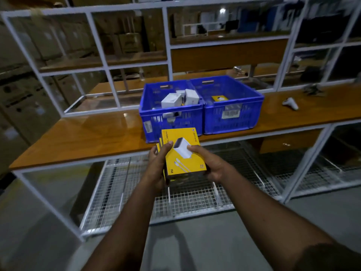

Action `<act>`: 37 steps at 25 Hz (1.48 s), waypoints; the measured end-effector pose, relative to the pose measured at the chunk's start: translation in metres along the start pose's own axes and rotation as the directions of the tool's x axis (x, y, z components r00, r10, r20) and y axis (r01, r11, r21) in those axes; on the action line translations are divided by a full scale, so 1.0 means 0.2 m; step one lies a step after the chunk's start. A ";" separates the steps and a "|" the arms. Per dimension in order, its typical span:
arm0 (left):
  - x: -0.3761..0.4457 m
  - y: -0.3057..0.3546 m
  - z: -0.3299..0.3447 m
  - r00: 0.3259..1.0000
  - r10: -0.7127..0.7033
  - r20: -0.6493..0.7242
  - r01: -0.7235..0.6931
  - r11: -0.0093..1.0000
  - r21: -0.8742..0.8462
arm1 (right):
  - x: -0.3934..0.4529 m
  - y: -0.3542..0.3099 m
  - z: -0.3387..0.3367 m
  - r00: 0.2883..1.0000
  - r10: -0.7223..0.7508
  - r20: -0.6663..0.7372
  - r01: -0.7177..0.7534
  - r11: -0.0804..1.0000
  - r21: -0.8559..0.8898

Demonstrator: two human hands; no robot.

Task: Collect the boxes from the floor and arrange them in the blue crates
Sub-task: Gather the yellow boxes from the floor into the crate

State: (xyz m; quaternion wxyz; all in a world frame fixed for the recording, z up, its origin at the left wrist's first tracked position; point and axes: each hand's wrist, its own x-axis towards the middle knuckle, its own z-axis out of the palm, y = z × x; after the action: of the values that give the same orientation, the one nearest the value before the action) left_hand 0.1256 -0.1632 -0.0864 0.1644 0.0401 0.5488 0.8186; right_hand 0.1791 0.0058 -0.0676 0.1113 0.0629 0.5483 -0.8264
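Left hand (157, 163) curled round a fanned stack of flat yellow cardboard charger boxes (182, 153) from the left, right hand (210, 165) gripped the same stack from the right, held just in front of the wooden shelf (78, 139). Carrying step, by the look of it; next called for a lift over the rim into the left blue plastic crate (171, 114), holding jumbled white boxes (179, 98), or the right blue plastic crate (232, 112), holding one yellow box (219, 98). Number of boxes in the stack hidden; background blurred.

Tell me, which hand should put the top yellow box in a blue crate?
Probably the right hand: it pinches the top yellow box, while the left hand supports the stack underneath. The crates sit just ahead.
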 end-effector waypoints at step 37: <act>2.10 0.08 1.24 0.992 -0.101 -0.082 0.117 0.419 0.900 | 1.55 -1.37 -1.31 0.948 0.059 -0.312 -0.298 0.505 -0.810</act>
State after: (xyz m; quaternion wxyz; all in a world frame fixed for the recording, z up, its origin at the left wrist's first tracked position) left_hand -0.2136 0.1832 -0.0224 0.1657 0.0798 0.9041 0.3857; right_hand -0.1949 0.3141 0.0045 0.1449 0.1584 0.8800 -0.4237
